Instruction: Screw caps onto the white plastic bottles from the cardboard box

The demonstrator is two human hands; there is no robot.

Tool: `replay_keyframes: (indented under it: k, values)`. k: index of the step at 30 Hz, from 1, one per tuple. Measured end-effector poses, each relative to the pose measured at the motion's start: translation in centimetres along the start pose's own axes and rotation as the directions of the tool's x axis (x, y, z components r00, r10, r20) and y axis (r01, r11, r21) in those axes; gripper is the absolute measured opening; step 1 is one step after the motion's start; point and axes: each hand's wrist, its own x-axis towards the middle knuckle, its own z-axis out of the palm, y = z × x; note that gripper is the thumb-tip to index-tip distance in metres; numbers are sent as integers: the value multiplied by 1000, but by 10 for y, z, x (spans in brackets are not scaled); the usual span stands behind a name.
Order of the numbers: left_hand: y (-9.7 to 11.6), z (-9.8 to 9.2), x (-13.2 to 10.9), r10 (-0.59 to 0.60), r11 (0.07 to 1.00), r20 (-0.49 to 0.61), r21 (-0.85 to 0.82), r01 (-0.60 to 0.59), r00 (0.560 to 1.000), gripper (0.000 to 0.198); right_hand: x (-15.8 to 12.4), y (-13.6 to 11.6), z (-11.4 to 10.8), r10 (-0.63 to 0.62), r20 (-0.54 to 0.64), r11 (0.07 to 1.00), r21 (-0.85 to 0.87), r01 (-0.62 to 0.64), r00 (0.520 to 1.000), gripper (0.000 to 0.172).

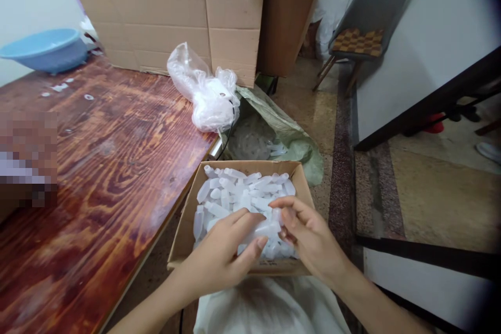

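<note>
Over a cardboard box (182, 240) full of small translucent white plastic bottles (230, 188), my two hands come close together. My left hand (227, 248) is closed around one translucent plastic bottle (264, 228), thumb and fingers on its sides. At the right end of that bottle, my right hand (313, 237) pinches with thumb and index finger a small translucent piece, perhaps a cap (277, 215). Whether this piece is joined to the bottle is hard to make out. The bottles in the box lie loose in all directions.
A brown wooden table (129, 151) runs along the left, with a blue basin (50, 49) and a clear plastic bag (215, 102) on it. Behind the box lies an open green sack (289, 125) with translucent pieces inside. A grey chair (368, 15) stands back right.
</note>
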Motion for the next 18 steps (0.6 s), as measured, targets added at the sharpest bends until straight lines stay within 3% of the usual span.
replay_keyframes:
  k: [2,4,7,9,11,13,14,16,18]
  values:
    - [1,1,0,-2,994,-15,-112,0,1000,25,-6,-1,-3,-53,47,987,-148,60,997,20]
    - [0,0,0,-45,967,-10,-252,41,999,28,-12,-5,-7,-176,134,900,-378,215,975,14]
    - [-1,-1,0,-177,852,101,-483,203,979,45,-21,-15,-9,-349,313,614,-636,468,883,23]
    - [-1,0,1,-219,775,194,-560,291,956,53,-26,-21,-9,-401,406,436,-704,561,821,29]
    - [2,0,3,-228,769,220,-556,314,948,55,-30,-25,-8,-419,474,292,-737,609,774,25]
    - [6,1,4,-206,832,171,-488,264,964,53,-31,-30,-7,-366,505,196,-779,595,782,15]
    - [7,1,4,-176,875,131,-434,216,976,52,-31,-33,-7,-308,506,180,-801,571,806,19]
    - [9,2,5,-94,941,63,-321,109,994,48,-29,-37,-7,-195,477,207,-834,512,857,46]
    - [9,2,4,-42,963,34,-265,50,999,45,-29,-40,-10,-221,462,217,-835,505,859,62]
